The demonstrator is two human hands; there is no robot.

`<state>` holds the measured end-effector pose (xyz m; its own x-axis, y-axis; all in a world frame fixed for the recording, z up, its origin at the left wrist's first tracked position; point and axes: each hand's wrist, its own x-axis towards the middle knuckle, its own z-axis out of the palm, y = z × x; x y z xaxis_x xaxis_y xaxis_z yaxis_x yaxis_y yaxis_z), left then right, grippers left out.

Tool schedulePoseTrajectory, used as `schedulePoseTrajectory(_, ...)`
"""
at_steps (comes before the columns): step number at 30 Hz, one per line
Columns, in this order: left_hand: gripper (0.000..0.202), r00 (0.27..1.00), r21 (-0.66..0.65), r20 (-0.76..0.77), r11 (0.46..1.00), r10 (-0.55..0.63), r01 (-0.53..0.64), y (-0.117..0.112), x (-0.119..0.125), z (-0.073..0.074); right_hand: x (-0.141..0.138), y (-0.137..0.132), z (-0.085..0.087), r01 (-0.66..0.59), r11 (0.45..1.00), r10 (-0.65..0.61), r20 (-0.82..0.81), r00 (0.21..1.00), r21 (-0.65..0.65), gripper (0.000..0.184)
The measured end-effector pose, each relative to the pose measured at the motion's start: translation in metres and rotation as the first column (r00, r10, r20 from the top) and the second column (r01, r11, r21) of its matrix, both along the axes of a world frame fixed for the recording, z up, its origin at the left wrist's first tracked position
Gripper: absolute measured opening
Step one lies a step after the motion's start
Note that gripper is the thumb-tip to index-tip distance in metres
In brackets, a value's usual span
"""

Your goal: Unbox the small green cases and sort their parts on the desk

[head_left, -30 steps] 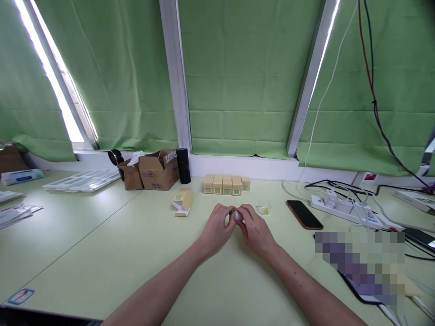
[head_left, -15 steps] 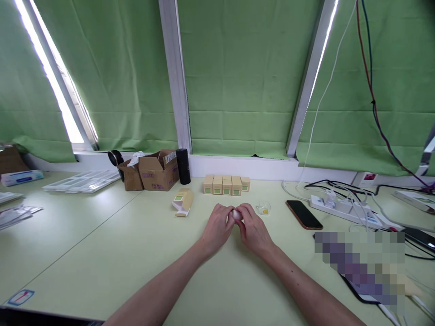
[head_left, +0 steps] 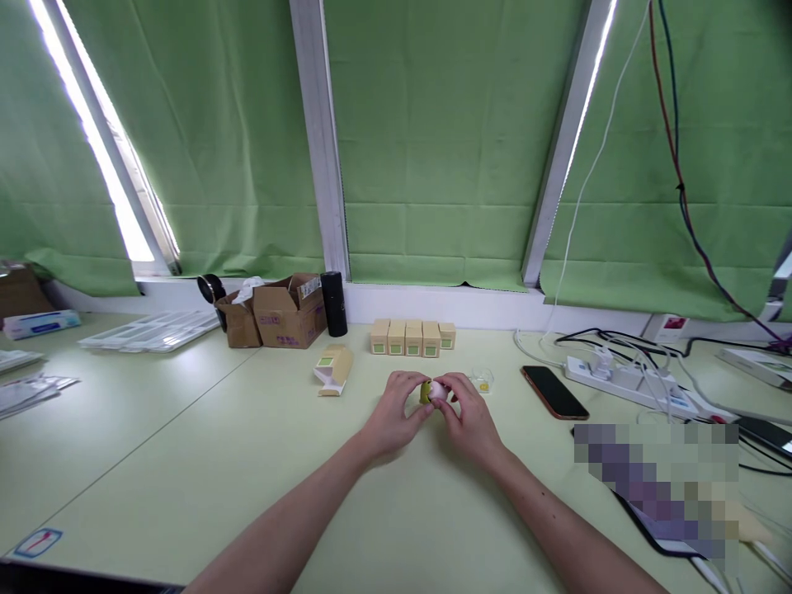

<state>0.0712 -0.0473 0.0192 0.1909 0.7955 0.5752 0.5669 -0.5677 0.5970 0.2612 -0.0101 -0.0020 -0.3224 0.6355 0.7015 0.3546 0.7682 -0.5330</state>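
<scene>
Between my two hands, above the middle of the table, is a small rounded object with a pale pinkish-white part (head_left: 438,391) and an olive-green part (head_left: 425,392). My left hand (head_left: 396,415) pinches the green side between thumb and fingers. On the pale side, my right hand (head_left: 469,417) grips it with thumb and fingertips. Its exact kind cannot be made out, and the fingers cover some of it. Just past my right hand sits a clear plastic piece (head_left: 483,380) with a bit of yellow in it. An opened small tan box (head_left: 334,368) lies left of my hands.
Several small tan boxes (head_left: 405,338) stand in a row behind my hands. To the right are a phone (head_left: 554,392) and a white power strip (head_left: 628,384) with tangled cables. Cardboard boxes (head_left: 288,311) and a black cylinder (head_left: 334,304) stand back left, near clear trays (head_left: 148,332).
My hands have turned the small object and moved slightly apart, so its green side now shows beside the pale part. The other things on the table stay in place.
</scene>
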Motion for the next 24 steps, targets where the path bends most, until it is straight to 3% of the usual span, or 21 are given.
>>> schedulePoseTrajectory(7,0.029,0.986,-0.142,0.161,0.990,0.032,-0.009,0.001,0.007,-0.002,-0.004,-0.002,0.005,-0.059,0.991,0.039,-0.165,0.985,-0.117,0.020)
schedulePoseTrajectory(20,0.031,0.969,-0.177,0.192,0.977,0.155,-0.121,0.001,0.020,-0.003,-0.018,-0.003,-0.007,-0.169,0.921,0.010,-0.414,0.910,-0.350,0.036)
schedulePoseTrajectory(24,0.032,0.954,-0.204,0.254,0.973,0.161,-0.110,0.006,0.016,-0.008,-0.011,0.010,-0.007,-0.191,0.876,-0.124,-0.589,0.798,-0.444,0.046)
